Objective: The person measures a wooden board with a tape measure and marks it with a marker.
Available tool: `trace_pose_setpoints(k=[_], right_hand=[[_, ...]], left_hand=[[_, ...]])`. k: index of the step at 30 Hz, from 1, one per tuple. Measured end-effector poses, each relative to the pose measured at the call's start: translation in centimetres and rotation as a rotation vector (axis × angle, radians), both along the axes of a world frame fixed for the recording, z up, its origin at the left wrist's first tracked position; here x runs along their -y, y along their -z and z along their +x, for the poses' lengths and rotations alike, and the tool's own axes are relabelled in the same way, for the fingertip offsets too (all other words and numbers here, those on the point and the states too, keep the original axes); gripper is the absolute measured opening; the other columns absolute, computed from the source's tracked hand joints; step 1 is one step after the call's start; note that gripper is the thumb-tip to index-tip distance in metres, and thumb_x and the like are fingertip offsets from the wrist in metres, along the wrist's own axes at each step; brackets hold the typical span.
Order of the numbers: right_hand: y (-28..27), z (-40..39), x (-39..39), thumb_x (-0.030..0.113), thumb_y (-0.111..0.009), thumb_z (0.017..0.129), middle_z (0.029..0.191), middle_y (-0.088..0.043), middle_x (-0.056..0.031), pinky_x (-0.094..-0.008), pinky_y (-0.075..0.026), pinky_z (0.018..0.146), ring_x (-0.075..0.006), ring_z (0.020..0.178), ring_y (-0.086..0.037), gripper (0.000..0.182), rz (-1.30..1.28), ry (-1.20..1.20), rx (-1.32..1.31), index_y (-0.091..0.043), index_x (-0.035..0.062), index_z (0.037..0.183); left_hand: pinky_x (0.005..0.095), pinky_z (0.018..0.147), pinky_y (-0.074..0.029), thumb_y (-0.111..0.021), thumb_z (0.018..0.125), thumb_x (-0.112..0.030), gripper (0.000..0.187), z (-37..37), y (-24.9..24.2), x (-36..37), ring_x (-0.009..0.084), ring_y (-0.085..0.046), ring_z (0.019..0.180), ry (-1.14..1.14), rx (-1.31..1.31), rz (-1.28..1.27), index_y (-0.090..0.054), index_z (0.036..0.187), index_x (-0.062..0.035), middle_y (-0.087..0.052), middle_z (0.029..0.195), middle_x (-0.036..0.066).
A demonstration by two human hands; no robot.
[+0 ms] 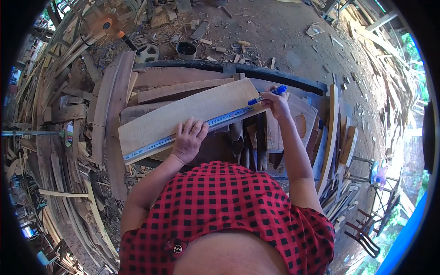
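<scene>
While the left hand pressed flat on the ruler lying lengthwise along the board's near edge, the right hand gripped a blue marker at the ruler's far right end.

Board: pale wood, sawn face, matt, fine grain. Ruler along board's near edge: metal, dull sheen, printed scale. Marker at board's right end: blue plastic, glossy. Planks left of board: darker wood, rough, weathered. Shirt below board: red-black checked cloth, matt. Floor beyond board: dusty, littered with wood offcuts.
</scene>
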State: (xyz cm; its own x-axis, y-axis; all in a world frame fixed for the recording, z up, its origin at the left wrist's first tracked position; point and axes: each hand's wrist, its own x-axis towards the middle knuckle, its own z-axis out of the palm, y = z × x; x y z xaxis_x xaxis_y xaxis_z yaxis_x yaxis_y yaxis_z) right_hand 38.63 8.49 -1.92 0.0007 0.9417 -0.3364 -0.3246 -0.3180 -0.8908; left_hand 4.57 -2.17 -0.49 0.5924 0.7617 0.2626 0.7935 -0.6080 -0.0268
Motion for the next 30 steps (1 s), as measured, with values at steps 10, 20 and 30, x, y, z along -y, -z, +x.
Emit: trace_pose_setpoints(k=[10, 20, 30], right_hand=[[0.2, -0.4, 0.0, 0.003, -0.068, 0.074, 0.065, -0.061, -0.0070, -0.0222, -0.046, 0.043, -0.0135, 0.047, -0.059, 0.014, 0.029, 0.073, 0.033, -0.055, 0.0053, 0.080], [0.3, -0.3, -0.1, 0.002, -0.070, 0.069, 0.061, -0.058, -0.0038, -0.0222, -0.044, 0.044, -0.0109, 0.046, -0.056, 0.014, 0.052, 0.048, 0.078, -0.058, 0.0053, 0.073], [-0.2, -0.7, 0.1, 0.000, -0.069, 0.069, 0.062, -0.058, -0.0046, -0.0218, -0.044, 0.044, -0.0117, 0.048, -0.056, 0.013, 0.049, 0.051, 0.085, -0.057, 0.0041, 0.073]], left_hand=[[0.0467, 0.096, -0.035, -0.053, 0.081, -0.015, 0.041, -0.3, -1.1, -0.3, 0.0279, -0.047, 0.116, 0.013, 0.034, -0.084, -0.055, 0.122, -0.0128, -0.052, 0.121, 0.006], [0.0466, 0.097, -0.033, -0.055, 0.080, -0.012, 0.042, -0.4, -1.0, -0.2, 0.0276, -0.046, 0.117, 0.010, 0.094, -0.118, -0.056, 0.122, -0.0118, -0.053, 0.122, 0.006], [0.0440, 0.094, -0.035, -0.060, 0.074, -0.008, 0.044, -0.2, -1.4, -0.3, 0.0268, -0.047, 0.116, 0.009, 0.131, -0.088, -0.058, 0.118, -0.0112, -0.054, 0.118, 0.007]])
